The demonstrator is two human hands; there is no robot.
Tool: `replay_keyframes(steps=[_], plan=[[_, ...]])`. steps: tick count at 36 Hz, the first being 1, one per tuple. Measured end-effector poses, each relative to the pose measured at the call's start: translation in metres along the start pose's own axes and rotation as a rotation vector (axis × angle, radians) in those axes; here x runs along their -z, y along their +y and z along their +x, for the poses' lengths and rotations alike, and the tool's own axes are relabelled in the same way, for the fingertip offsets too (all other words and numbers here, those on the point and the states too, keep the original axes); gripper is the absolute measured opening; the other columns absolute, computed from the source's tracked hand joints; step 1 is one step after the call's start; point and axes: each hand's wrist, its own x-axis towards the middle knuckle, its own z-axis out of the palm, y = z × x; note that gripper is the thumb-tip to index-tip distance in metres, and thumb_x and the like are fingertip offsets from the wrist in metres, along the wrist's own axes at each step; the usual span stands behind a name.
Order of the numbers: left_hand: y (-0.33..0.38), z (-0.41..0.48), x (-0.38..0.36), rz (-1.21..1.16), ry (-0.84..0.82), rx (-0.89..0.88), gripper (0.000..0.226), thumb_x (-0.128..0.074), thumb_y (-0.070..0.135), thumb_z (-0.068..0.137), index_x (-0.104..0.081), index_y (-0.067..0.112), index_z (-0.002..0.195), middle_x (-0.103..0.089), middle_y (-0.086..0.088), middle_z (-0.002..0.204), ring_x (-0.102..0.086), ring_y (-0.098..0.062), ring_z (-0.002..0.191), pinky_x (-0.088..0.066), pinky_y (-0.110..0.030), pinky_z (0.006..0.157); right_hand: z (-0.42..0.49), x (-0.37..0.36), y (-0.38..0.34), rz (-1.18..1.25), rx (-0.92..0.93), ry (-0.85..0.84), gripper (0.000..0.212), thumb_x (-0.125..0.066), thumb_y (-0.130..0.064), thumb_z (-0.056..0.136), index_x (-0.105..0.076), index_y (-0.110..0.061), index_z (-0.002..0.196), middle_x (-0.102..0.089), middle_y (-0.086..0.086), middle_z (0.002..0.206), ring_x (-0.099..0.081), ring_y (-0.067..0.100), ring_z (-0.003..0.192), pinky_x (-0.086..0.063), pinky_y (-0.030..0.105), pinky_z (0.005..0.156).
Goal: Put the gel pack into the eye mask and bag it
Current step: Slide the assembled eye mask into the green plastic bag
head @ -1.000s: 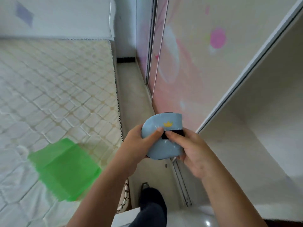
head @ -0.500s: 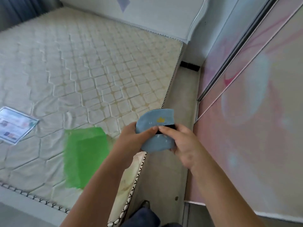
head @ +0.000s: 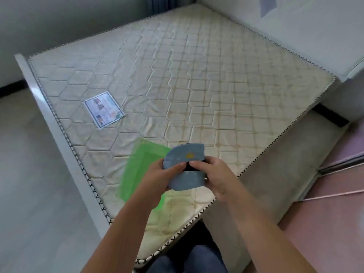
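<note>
I hold a light blue eye mask [head: 184, 157] with a small yellow crown print, folded over, above the near corner of the mattress. My left hand [head: 157, 174] grips its left side, thumb on top. My right hand [head: 214, 174] grips its right side, fingers on the black strap [head: 192, 168] across the middle. A green translucent bag [head: 138, 168] lies flat on the mattress just left of and under my hands. The gel pack is hidden from view.
The bare quilted mattress [head: 197, 85] fills the middle of the view. A printed label [head: 103, 109] sits on its left part. Grey floor runs along the left, and a pink sliding wardrobe door [head: 334, 194] stands at the right. My knees [head: 187, 259] show at the bottom.
My view has swung left from the wardrobe to the mattress. Both hands keep the same grip on the eye mask, now above the mattress corner beside the green bag.
</note>
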Motion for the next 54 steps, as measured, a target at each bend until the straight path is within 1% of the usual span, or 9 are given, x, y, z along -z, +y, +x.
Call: replay_keyframes(steps=[13, 19, 24, 28, 31, 36, 39, 47, 54], plan=[[0.01, 0.048, -0.017, -0.087, 0.192, -0.08, 0.025, -0.067, 0.012, 0.081, -0.06, 0.007, 0.105, -0.068, -0.009, 0.091, -0.066, -0.018, 0.075, -0.052, -0.023, 0.053, 0.068, 0.02, -0.025, -0.09, -0.102, -0.204, 0.018, -0.057, -0.007, 0.087, -0.062, -0.005, 0.104, -0.067, 0.008, 0.088, -0.062, 0.019, 0.077, -0.052, 0.03, 0.071], [-0.012, 0.071, 0.001, -0.081, 0.252, -0.015, 0.03, -0.065, 0.008, 0.083, -0.055, 0.004, 0.111, -0.064, -0.013, 0.099, -0.062, -0.022, 0.081, -0.052, -0.031, 0.069, 0.101, 0.007, 0.004, -0.121, -0.182, -0.185, 0.025, -0.055, -0.004, 0.088, -0.057, 0.0, 0.112, -0.064, 0.013, 0.094, -0.06, 0.024, 0.081, -0.049, 0.035, 0.075], [-0.04, 0.093, 0.031, -0.069, 0.305, 0.037, 0.027, -0.063, 0.017, 0.086, -0.054, 0.005, 0.109, -0.062, -0.015, 0.103, -0.061, -0.028, 0.092, -0.05, -0.04, 0.08, 0.127, -0.013, 0.04, -0.101, -0.244, -0.175, 0.009, -0.055, -0.004, 0.088, -0.062, -0.009, 0.092, -0.066, 0.009, 0.086, -0.062, 0.021, 0.075, -0.05, 0.032, 0.069], [-0.063, 0.115, 0.064, -0.021, 0.386, 0.04, 0.021, -0.058, 0.023, 0.089, -0.053, 0.007, 0.102, -0.06, -0.006, 0.091, -0.058, -0.019, 0.081, -0.047, -0.025, 0.065, 0.148, -0.024, 0.068, -0.082, -0.272, -0.155, 0.01, -0.055, -0.004, 0.087, -0.065, -0.009, 0.088, -0.069, 0.007, 0.081, -0.066, 0.017, 0.068, -0.054, 0.026, 0.058], [-0.083, 0.134, 0.096, 0.123, 0.495, 0.037, 0.019, -0.057, 0.021, 0.09, -0.052, 0.008, 0.103, -0.056, 0.0, 0.087, -0.053, -0.016, 0.08, -0.04, -0.022, 0.06, 0.167, -0.033, 0.089, -0.11, -0.297, -0.107, 0.01, -0.055, -0.004, 0.087, -0.065, -0.007, 0.088, -0.067, 0.008, 0.081, -0.064, 0.018, 0.068, -0.05, 0.025, 0.056], [-0.114, 0.157, 0.142, 0.466, 0.618, 0.104, 0.039, -0.061, 0.02, 0.086, -0.05, 0.002, 0.119, -0.057, -0.016, 0.122, -0.054, -0.028, 0.11, -0.042, -0.035, 0.09, 0.194, -0.038, 0.125, -0.151, -0.352, -0.007, 0.025, -0.056, -0.002, 0.086, -0.06, 0.005, 0.11, -0.063, 0.017, 0.098, -0.059, 0.028, 0.087, -0.047, 0.032, 0.067], [-0.13, 0.17, 0.163, 0.644, 0.608, 0.149, 0.049, -0.06, 0.023, 0.087, -0.043, 0.003, 0.129, -0.049, -0.016, 0.134, -0.049, -0.03, 0.12, -0.039, -0.035, 0.094, 0.209, -0.04, 0.146, -0.169, -0.384, 0.053, 0.024, -0.059, -0.002, 0.084, -0.06, 0.004, 0.107, -0.062, 0.015, 0.093, -0.058, 0.027, 0.084, -0.046, 0.032, 0.066], [-0.164, 0.2, 0.185, 0.776, 0.591, 0.181, 0.054, -0.064, 0.027, 0.083, -0.041, 0.005, 0.127, -0.05, -0.016, 0.129, -0.049, -0.031, 0.118, -0.042, -0.043, 0.095, 0.246, -0.045, 0.192, -0.201, -0.408, 0.097, 0.031, -0.06, -0.003, 0.083, -0.056, 0.006, 0.112, -0.063, 0.024, 0.108, -0.058, 0.029, 0.092, -0.046, 0.039, 0.079], [-0.189, 0.218, 0.193, 0.923, 0.547, 0.249, 0.074, -0.057, 0.039, 0.087, -0.02, 0.005, 0.142, -0.03, -0.013, 0.149, -0.031, -0.027, 0.135, -0.032, -0.049, 0.105, 0.267, -0.049, 0.222, -0.26, -0.367, 0.121, 0.022, -0.062, -0.004, 0.082, -0.059, -0.001, 0.104, -0.063, 0.023, 0.112, -0.058, 0.026, 0.09, -0.045, 0.036, 0.077]])
